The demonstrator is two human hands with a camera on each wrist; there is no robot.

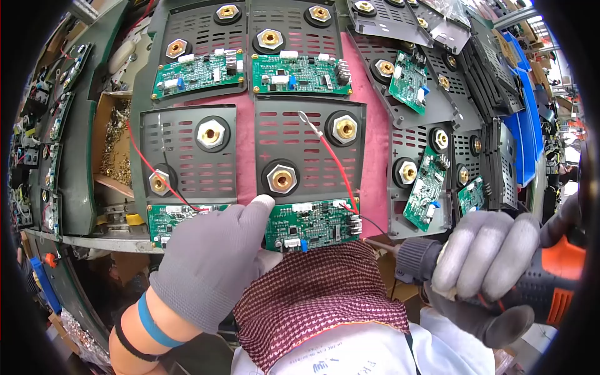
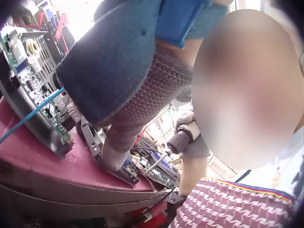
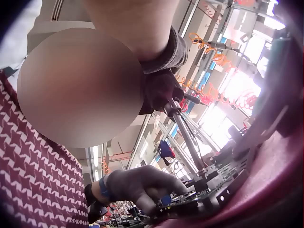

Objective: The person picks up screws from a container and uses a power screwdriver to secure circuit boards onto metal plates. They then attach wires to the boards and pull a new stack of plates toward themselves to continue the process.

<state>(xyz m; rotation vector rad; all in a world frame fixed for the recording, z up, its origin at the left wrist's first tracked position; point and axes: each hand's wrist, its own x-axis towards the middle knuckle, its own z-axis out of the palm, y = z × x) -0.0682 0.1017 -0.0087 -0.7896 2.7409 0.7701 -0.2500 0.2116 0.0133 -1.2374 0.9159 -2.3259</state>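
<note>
My left hand (image 1: 209,262), in a grey glove, holds the left end of a green circuit board (image 1: 325,225), index fingertip at its upper corner and thumb at its lower one. The board lies along the near edge of a slotted dark metal panel (image 1: 306,153) with two brass-centred hex nuts. A red wire (image 1: 334,159) with a ring terminal lies over the panel. In my gloved right hand (image 1: 484,262) I grip an orange and black power drill (image 1: 556,275). Its bit (image 1: 381,245) points left, close to the board's right end. The left wrist view also shows the drill (image 2: 179,141).
More slotted panels with boards stand around on the pink mat (image 1: 372,125), such as the left panel (image 1: 187,134). A box of small brass parts (image 1: 115,150) is at the left. Stacked panels (image 1: 500,165) and a blue bin (image 1: 528,125) stand at the right.
</note>
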